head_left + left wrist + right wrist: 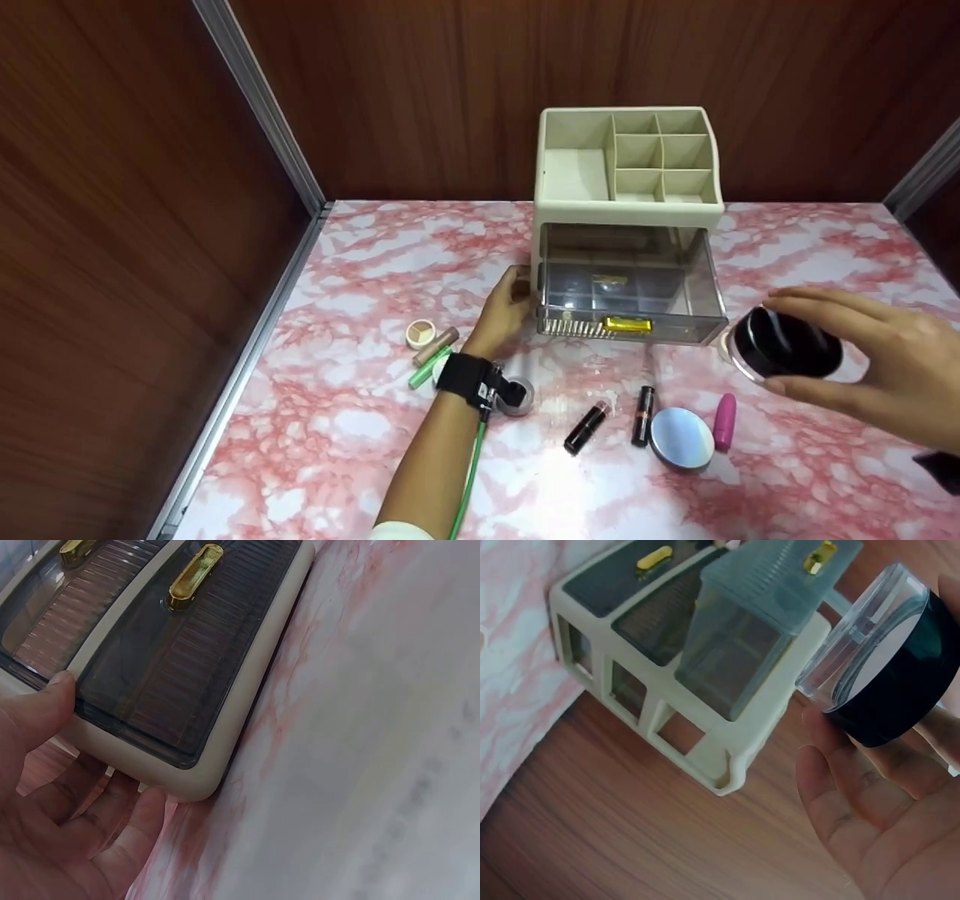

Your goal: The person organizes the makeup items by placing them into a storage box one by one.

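The bench (360,465) in front of me is pink-and-white marble pattern, boxed in by dark wood panels (112,225) on the left and behind. At its back stands my cream cosmetic organizer (628,161), with open compartments on top and a smoky clear drawer (630,289) pulled out toward me, a gold handle (627,324) on its front.

My left hand (504,311) is at the organizer's lower left corner: the thumb presses the front edge and the fingers (139,821) lie fairly straight, touching the underside of the corner, so it braces rather than grips. A black strap (465,377) with a green cable (472,465) sits on that wrist.

My right hand (885,360) is raised just right of the drawer, fingers and thumb curled round a black-lidded round jar (784,343), which is tilted on its side and clear of the bench; the right wrist view shows its clear body and white inside.

Near the front edge lie a round compact (681,439) with a shiny lid, a pink tube (724,421) just right of it, and two dark lipsticks (586,426) to its left. A small grey jar (516,395) sits beside my left wrist. Further left are a round palette (421,333), a tan tube (436,346) and a green tube (427,367), close together.
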Demonstrator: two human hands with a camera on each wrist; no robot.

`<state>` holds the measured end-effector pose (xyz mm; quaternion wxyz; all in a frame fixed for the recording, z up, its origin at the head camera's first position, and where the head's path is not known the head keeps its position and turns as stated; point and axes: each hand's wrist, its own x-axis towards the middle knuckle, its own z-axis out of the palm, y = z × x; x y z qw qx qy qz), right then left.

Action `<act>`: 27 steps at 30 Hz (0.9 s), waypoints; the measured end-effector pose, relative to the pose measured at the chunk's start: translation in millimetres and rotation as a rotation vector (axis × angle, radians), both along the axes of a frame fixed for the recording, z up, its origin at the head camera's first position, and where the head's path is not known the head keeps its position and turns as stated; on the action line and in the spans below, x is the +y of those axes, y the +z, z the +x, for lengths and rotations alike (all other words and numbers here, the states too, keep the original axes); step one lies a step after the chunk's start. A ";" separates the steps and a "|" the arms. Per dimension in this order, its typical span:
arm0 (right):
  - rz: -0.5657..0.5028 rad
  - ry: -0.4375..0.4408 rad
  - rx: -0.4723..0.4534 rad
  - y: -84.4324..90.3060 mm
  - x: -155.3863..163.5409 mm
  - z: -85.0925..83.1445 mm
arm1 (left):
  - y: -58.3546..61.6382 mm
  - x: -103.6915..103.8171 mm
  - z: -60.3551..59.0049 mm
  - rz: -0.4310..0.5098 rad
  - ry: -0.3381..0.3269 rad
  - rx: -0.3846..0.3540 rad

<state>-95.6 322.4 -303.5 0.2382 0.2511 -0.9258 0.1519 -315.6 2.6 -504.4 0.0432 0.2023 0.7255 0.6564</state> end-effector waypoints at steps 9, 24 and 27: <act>0.018 -0.017 -0.073 22.0 -18.9 -20.5 | -0.1 1.0 0.0 0.031 -0.006 0.004; 0.014 0.012 -0.159 23.3 -54.6 -66.6 | -3.9 4.2 0.6 0.005 -0.011 0.040; 0.007 0.020 -0.159 21.9 -64.2 -75.3 | -2.6 0.5 -0.4 0.010 -0.015 0.031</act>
